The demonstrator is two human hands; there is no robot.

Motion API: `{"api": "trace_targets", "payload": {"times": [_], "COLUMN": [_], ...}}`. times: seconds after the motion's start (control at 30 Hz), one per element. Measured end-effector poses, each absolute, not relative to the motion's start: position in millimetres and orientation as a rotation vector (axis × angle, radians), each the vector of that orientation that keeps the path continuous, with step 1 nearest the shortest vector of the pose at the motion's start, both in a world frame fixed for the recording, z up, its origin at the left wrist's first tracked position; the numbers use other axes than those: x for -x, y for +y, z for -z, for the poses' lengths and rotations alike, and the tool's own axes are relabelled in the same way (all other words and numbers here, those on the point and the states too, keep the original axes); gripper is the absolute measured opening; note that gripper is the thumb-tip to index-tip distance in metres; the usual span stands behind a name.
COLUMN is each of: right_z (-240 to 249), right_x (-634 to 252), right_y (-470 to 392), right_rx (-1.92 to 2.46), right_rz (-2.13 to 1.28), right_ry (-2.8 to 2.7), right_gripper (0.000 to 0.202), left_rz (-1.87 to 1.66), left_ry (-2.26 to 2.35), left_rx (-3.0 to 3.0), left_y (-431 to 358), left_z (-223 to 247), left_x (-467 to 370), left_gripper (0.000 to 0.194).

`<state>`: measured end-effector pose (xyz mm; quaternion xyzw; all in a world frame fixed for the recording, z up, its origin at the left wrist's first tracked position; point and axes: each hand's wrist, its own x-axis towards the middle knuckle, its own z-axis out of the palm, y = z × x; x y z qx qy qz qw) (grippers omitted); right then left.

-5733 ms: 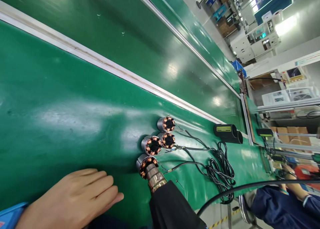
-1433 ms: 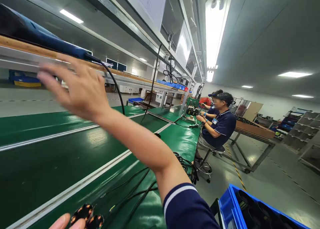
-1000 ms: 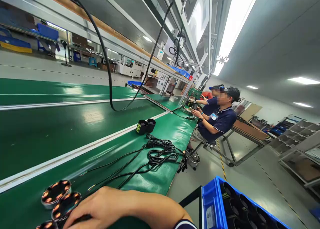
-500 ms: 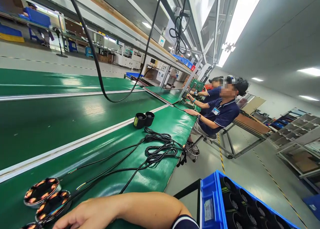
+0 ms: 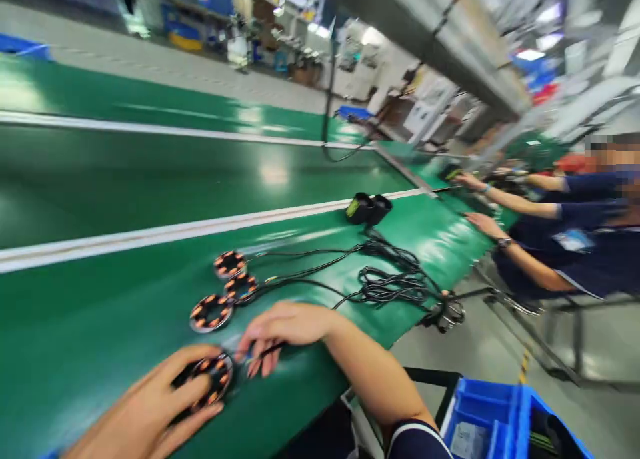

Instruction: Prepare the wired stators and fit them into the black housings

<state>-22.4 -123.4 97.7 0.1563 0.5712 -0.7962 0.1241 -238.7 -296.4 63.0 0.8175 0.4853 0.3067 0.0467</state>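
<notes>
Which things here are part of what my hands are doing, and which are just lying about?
In hand, it seems:
- copper-wound ring, held by your left hand
- black lead at your right hand

Apparently just lying about:
- three other wound rings
- coiled cables
- two black cylinders

Room bright, overhead lamps (image 5: 531, 55); glare on green bench (image 5: 280, 172); motion blur overall, worst toward right edge.
</notes>
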Motion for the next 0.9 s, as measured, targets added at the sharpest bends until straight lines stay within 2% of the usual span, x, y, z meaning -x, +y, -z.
{"api": "trace_targets", "payload": {"times": [0.03,0.1,0.17,0.27,0.4,0.53,0.67,0.77,0.9], "right_z": [-100.2,-102.8,-106.4,-113.3,-113.1,-104.2,-99.7,-101.4,-104.7], "right_x": [17.7,14.9,18.5,29.3,41.3,41.0,37.9,36.6,33.9], "right_y": [-120.6,-115.0,-113.0,-115.2,-120.5,-131.3,-145.7,-151.2,-148.5], "right_rx": [-0.474,-0.605,-0.796,-0.943,-0.813,-0.642,-0.608,-0.727,-0.669], "right_rz": [2.366,2.480,2.499,2.153,1.567,1.267,1.060,1.128,1.459], "right_ry": [1.794,2.086,2.432,2.973,3.378,3.527,3.534,3.344,2.984], "right_gripper": [0.027,0.040,0.042,0.030,0.020,0.018,0.020,0.025,0.029], "left_rz": [-0.889,-0.939,-1.056,-1.017,-0.902,-0.796,-0.714,-0.708,-0.759], "left_ry": [1.493,1.562,1.760,1.956,1.832,1.624,1.547,1.490,1.387], "left_rx": [-2.398,-2.229,-2.147,-2.199,-2.401,-2.495,-2.541,-2.583,-2.584], "left_y": [-305.1,-310.1,-301.8,-279.4,-257.3,-255.4,-261.2,-262.6,-262.4], "left_z": [-63.7,-67.8,-73.4,-79.2,-78.4,-78.4,-82.9,-84.1,-81.3], "left_x": [243.1,250.4,255.8,259.0,258.9,267.6,279.4,282.7,283.1], "left_gripper": [0.010,0.024,0.032,0.036,0.032,0.026,0.028,0.030,0.029]}}
